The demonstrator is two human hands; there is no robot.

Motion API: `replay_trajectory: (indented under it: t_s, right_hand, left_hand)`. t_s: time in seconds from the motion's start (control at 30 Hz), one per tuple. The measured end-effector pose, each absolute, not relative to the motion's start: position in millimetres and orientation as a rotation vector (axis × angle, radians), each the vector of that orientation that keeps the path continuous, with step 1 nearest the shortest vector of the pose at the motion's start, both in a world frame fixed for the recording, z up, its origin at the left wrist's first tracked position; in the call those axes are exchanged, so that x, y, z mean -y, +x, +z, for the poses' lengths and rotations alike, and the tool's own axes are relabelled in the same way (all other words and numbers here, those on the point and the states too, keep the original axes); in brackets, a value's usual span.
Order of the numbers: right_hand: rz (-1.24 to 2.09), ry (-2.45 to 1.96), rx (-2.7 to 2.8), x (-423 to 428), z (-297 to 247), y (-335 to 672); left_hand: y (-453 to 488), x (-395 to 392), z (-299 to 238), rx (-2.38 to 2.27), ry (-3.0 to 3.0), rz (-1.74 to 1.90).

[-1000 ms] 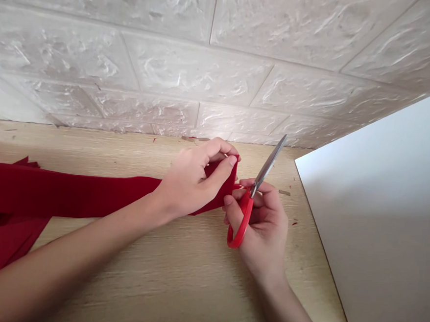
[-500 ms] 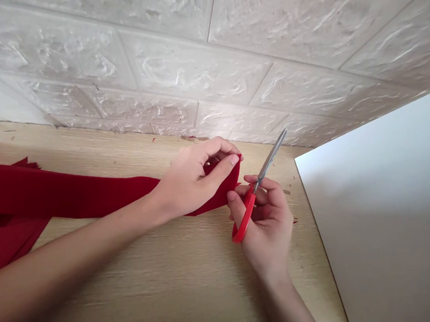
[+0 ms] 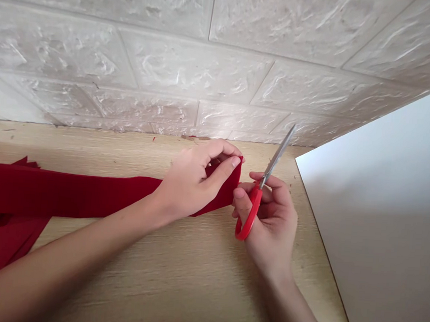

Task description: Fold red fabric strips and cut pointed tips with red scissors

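A long strip of dark red fabric [image 3: 87, 195] runs from the left edge of the head view to the middle. My left hand [image 3: 199, 179] pinches its right end between thumb and fingers, holding the end raised. Just to the right, my right hand [image 3: 270, 219] is closed around a pair of scissors with red handles [image 3: 250, 215]. The grey blades point up and away to the right, clear of the fabric, and look closed together. My right thumb and fingertips are close to the strip's end; whether they touch it I cannot tell.
More red fabric pieces [image 3: 11, 235] lie piled at the left on the light wooden tabletop [image 3: 177, 276]. A white brick-patterned wall [image 3: 199, 71] rises along the back. At the right stands a smooth white panel [image 3: 380, 216]. Small red scraps lie near the wall.
My right hand has shifted slightly to the right with the scissors, away from the fabric's end. The left hand keeps its pinch and has barely moved.
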State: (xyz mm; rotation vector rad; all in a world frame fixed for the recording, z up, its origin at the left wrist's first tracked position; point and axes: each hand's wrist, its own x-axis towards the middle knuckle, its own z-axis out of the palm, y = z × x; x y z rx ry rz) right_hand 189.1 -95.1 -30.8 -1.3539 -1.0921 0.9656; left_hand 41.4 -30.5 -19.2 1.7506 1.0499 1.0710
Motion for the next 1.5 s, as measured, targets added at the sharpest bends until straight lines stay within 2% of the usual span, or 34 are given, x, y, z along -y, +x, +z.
replay_trajectory:
  t_s: [0.43, 0.83, 1.1, 1.27, 1.5]
  right_hand:
    - [0.941, -1.326, 1.051, 86.1, -27.9, 190.2]
    - [0.841, -1.304, 1.152, 75.7, -23.6, 181.2]
    - [0.937, -1.256, 1.13, 69.9, -18.6, 183.7]
    - [0.97, -1.267, 1.126, 72.7, -26.1, 188.5]
    - [0.981, -1.289, 1.133, 73.8, -28.7, 190.3]
  left_hand:
    - [47.5, 36.2, -23.3, -1.018, 1.796, 1.052]
    - [45.8, 32.9, -22.7, -1.066, 1.913, 1.184]
    - [37.4, 23.9, -26.5, -1.035, 1.972, 1.021]
    - [41.2, 24.0, -37.7, -0.957, 1.809, 0.985]
    - [47.0, 29.8, -43.7, -0.949, 1.8, 1.094]
